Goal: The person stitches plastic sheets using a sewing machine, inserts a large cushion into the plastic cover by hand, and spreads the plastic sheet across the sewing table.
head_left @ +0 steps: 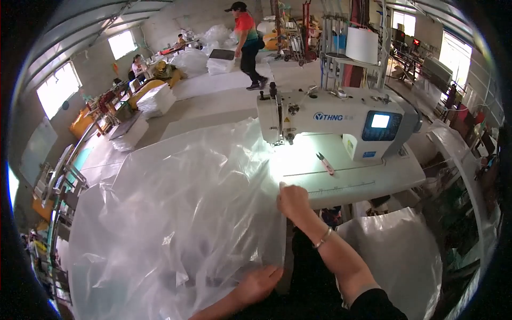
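Note:
A large, wrinkled sheet of clear plastic film (181, 213) spreads over the left side of the work surface, its far corner reaching under the needle end of a white sewing machine (304, 114). My right hand (294, 202), with a bracelet at the wrist, is closed on the sheet's right edge at the front of the machine table (394, 173). Lower down, my left hand (261, 281) has its fingers curled at the same edge, near my body. Small thread snips (325, 164) lie on the table, right of the needle.
More plastic film (397, 250) hangs below the table at right. A white thread cone (362, 45) stands behind the machine. Stacks of sheets (157, 100) lie on the floor at back left. A person in a red top (245, 42) walks past behind; others sit farther back.

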Action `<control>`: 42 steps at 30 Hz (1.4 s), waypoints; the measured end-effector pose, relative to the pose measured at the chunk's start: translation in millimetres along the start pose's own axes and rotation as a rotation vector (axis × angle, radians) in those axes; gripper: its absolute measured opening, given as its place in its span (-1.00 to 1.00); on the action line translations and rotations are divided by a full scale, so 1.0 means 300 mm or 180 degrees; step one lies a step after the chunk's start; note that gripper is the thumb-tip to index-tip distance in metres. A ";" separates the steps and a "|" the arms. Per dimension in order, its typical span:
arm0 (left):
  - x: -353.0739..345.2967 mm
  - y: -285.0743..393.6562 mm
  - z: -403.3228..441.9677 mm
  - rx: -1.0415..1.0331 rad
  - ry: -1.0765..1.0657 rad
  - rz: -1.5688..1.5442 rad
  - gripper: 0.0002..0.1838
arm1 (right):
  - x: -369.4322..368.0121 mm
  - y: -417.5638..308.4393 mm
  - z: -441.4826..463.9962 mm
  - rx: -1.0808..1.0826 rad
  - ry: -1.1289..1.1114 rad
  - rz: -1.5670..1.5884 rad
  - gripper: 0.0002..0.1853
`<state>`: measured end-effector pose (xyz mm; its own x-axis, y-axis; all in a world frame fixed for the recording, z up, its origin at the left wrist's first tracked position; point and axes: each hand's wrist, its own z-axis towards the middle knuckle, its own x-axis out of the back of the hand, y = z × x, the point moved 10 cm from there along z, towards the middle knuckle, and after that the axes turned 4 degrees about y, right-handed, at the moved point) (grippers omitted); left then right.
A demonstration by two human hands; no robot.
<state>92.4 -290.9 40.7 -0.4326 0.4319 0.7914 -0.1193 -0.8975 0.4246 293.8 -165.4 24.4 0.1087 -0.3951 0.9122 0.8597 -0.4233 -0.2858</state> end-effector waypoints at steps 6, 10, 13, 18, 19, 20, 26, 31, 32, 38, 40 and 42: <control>-0.036 -0.150 -0.014 0.0361 -0.0028 0.0196 -0.67 | -0.031 -0.006 0.068 0.0120 -0.0038 0.0031 -0.84; -0.045 -0.205 0.051 0.0600 -0.0378 0.0578 -0.70 | -0.002 0.011 0.114 -0.0013 0.0180 0.0218 -0.85; -0.037 -0.241 0.085 0.0591 -0.0263 0.0882 -0.71 | -0.025 0.020 0.125 -0.0095 -0.0049 0.0134 -0.86; -0.028 -0.311 0.153 0.0404 0.0062 0.1119 -0.77 | -0.045 0.035 0.161 -0.0070 0.0178 0.0200 -0.88; -0.023 -0.346 0.166 0.0614 0.0151 0.0861 -0.81 | -0.050 0.037 0.180 -0.0019 0.0251 0.0148 -0.88; -0.014 -0.377 0.181 0.0819 0.0242 0.0601 -0.85 | -0.062 0.047 0.198 -0.0025 0.0258 0.0148 -0.88; 0.057 -0.436 0.286 0.1014 0.0795 0.0131 -0.88 | -0.119 0.057 0.303 0.0106 0.0082 -0.0046 -0.88; 0.035 -0.422 0.320 0.1525 0.1016 -0.0829 -0.86 | -0.074 0.060 0.265 0.0055 0.0185 -0.0186 -0.88; -0.008 -0.441 0.313 0.1742 0.0948 -0.1360 -0.84 | -0.065 0.060 0.235 0.0066 0.0183 -0.0177 -0.88; 0.017 -0.439 0.367 0.1898 -0.0642 -0.0569 -0.78 | 0.001 0.059 0.032 -0.0034 0.0125 0.0080 -0.86; 0.065 -0.423 0.447 0.1440 0.0019 0.0062 -0.75 | 0.011 0.045 -0.020 -0.0025 0.0151 0.0109 -0.86; 0.100 -0.420 0.477 0.0953 0.0680 0.0692 -0.72 | 0.008 0.046 -0.072 -0.0129 0.0184 0.0138 -0.88</control>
<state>222.2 -152.2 73.7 -0.5983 0.1791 0.7810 0.2462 -0.8864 0.3919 295.3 -189.9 16.3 0.1154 -0.4599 0.8805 0.8337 -0.4370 -0.3375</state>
